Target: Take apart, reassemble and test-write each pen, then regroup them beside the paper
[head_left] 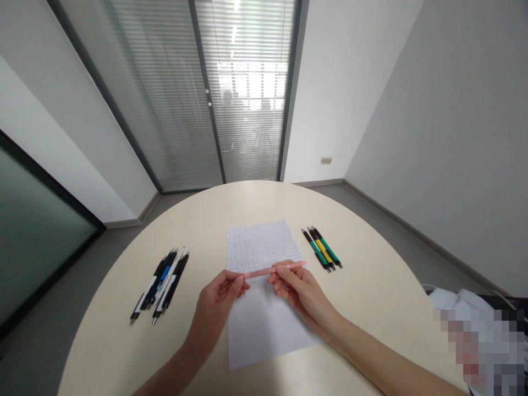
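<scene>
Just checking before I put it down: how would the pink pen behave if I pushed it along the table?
The pink pen, held between your left hand and right hand, looks slim and round, so it would probably roll on the smooth cream table. It shows no visible bend, so it seems stiff. Its thinness suggests it is light.

- You get bright daylight glaring through the blinds (247,99) at 12 o'clock.
- You see the walls (383,110) bowing with wide-angle distortion near the edges.
- You lose detail to a pixelated blur (478,352) at 4 o'clock.
</scene>
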A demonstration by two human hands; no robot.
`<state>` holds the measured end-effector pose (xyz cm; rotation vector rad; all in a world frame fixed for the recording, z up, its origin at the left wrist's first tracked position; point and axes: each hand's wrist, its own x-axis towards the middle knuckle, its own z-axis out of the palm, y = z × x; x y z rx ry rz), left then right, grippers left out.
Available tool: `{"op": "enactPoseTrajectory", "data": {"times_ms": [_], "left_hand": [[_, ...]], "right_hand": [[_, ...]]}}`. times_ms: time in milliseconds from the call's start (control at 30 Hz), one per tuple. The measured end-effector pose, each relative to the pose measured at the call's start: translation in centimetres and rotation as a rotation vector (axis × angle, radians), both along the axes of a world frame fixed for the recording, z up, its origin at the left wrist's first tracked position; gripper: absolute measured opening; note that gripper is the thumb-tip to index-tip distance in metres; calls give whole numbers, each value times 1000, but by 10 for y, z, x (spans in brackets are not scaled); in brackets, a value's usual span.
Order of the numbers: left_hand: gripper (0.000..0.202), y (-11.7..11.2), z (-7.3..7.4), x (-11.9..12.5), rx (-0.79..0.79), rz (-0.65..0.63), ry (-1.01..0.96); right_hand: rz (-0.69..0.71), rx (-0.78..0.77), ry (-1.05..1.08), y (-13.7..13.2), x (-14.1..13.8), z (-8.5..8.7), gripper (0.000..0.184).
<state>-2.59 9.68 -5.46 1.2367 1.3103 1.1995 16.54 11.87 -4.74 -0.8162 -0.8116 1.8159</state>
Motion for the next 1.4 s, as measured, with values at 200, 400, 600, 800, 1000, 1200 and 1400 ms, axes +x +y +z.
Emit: {"op": "enactPoseTrajectory", "data": {"times_ms": [200, 400, 600, 800, 1000, 1200, 1400], "left_hand": [[24, -4, 2, -1, 39, -45, 208], [25, -12, 8, -1, 237, -49, 494], [28, -14, 5, 4, 248, -49, 515], [31, -14, 9, 4, 191, -45, 438], [34, -15, 9, 3, 95, -55, 311], [35, -12, 3, 4, -8, -71, 95], [29, -12, 9, 3, 150, -91, 284]], "right_hand": [[-7, 15, 22, -1, -1, 0, 29], [4, 57, -26, -2, -4, -2, 28], [9, 88, 7, -5, -8, -4, 25], [-2, 127, -32, -8, -11, -1, 26], [-5, 166, -57, -10, -14, 1, 26], [-19, 225, -84, -12, -17, -1, 25], [-56, 135, -23, -12, -16, 4, 26]]}}
